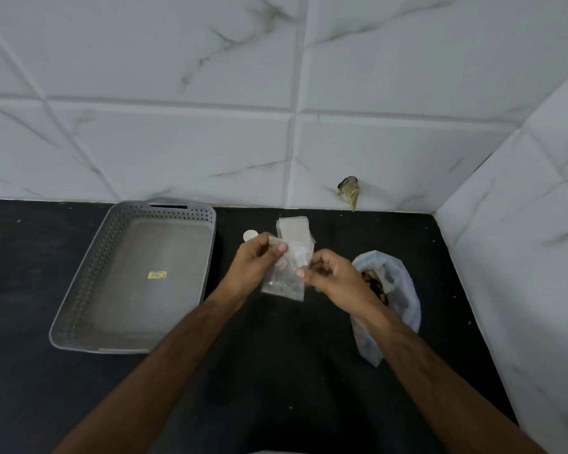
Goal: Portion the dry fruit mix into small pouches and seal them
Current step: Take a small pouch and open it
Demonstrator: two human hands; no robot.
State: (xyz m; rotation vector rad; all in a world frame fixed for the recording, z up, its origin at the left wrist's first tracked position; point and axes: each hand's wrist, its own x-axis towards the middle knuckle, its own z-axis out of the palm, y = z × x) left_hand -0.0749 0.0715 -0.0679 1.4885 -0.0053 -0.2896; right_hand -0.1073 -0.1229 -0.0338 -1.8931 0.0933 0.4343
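Looks like the very start of a portion: one small clear pouch [284, 276] is held up over the black tabletop [276, 355], pinched at its top corner by the left hand [259, 257] and along its right edge by the right hand [328, 273]. On both hands the fingers are curled and clamped on the plastic. The pouch seems to be empty, or nearly so, though it's too see-through and blurry to be sure. So the step in hand is probably getting the mouth of the pouch pulled open.

Next, the two thin layers need to be separated, and then one hand has to be freed for scooping while the mouth is kept open by the other. That's fiddly with film this flimsy.

The dry fruit mix [376, 286] is sitting in a floppy plastic bag [397, 290] just right of the hands, partly hidden behind the right wrist. A stack of spare pouches [294, 229] is lying just beyond the hands, with a small white round thing [249, 235] beside it. A grey perforated tray [138, 273] is parked on the left with nothing in it but a sticker, presumably for finished pouches. Nothing is really blocked, but the bag's slumped opening could snag a reaching hand.
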